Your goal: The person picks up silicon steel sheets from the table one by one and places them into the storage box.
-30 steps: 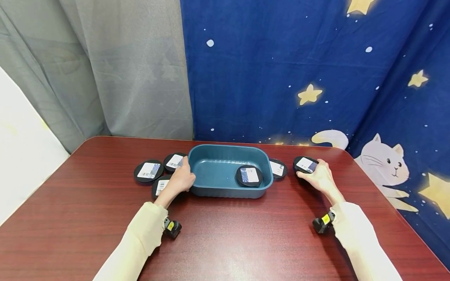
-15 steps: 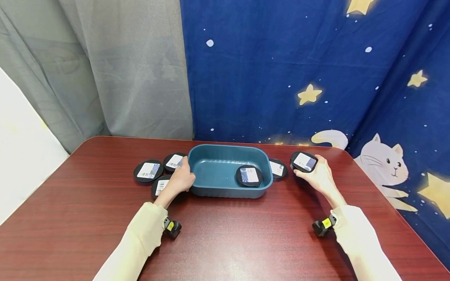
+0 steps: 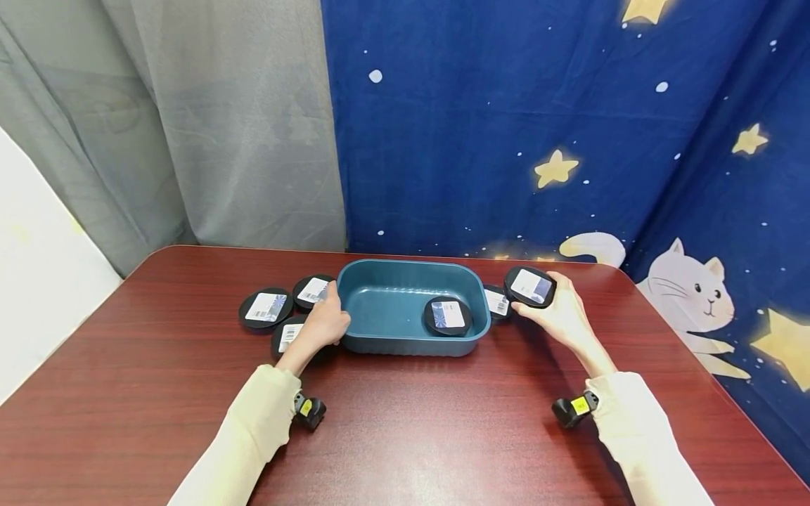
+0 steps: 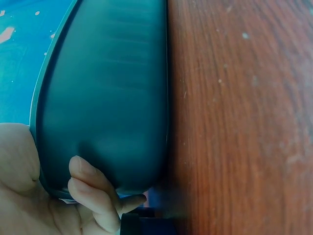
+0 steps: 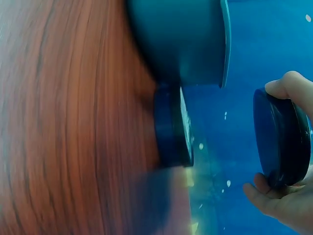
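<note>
My right hand (image 3: 563, 313) holds a round, flat black container (image 3: 530, 287) by its edge, thumb on the near side and fingers on the far side. A white and blue label faces up on it. The right wrist view shows this container (image 5: 281, 139) raised off the table. My left hand (image 3: 321, 320) grips the left end of a blue-green plastic basin (image 3: 405, 345); the left wrist view has the thumb at the rim and curled fingers (image 4: 93, 196) against the outer wall. Inside the basin, at its right end, lies a similar black container (image 3: 448, 316).
Another labelled black container (image 3: 497, 302) sits against the basin's right side, partly overlapped by the held one. Several more, such as the leftmost container (image 3: 266, 308), lie left of the basin. Curtains (image 3: 443, 140) hang behind the reddish wooden table (image 3: 436, 422).
My right hand has lifted its black container off the table and carried it left, near the basin's right side. My left hand has stayed at the basin's left end.
</note>
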`<state>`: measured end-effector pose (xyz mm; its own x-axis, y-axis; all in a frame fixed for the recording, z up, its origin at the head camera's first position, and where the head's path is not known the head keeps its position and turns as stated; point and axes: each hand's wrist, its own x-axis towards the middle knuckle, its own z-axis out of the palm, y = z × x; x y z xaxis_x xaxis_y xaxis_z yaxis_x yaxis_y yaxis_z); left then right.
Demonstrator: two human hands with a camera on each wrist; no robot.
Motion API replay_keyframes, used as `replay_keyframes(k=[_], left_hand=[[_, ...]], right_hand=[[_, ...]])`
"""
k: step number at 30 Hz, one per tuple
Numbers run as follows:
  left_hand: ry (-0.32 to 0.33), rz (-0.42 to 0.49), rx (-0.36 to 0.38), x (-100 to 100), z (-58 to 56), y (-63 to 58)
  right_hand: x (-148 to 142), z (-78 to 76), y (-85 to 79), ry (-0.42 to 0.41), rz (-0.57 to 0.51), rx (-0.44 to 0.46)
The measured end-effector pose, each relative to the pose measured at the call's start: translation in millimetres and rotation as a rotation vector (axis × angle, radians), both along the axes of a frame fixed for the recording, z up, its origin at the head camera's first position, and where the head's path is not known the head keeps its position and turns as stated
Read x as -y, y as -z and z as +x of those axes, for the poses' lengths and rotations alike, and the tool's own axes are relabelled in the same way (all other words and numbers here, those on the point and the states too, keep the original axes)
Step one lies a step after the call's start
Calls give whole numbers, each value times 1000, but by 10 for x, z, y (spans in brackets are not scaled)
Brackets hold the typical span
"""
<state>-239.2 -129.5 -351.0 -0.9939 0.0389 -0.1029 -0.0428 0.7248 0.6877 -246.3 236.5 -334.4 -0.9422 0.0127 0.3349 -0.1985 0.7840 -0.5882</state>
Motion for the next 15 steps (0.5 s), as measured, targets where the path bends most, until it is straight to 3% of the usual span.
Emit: replay_keyframes(k=[15], left_hand=[[-4,11,4,-6,13,-6]], right_hand=[[320,30,-36,-74,-11,41]])
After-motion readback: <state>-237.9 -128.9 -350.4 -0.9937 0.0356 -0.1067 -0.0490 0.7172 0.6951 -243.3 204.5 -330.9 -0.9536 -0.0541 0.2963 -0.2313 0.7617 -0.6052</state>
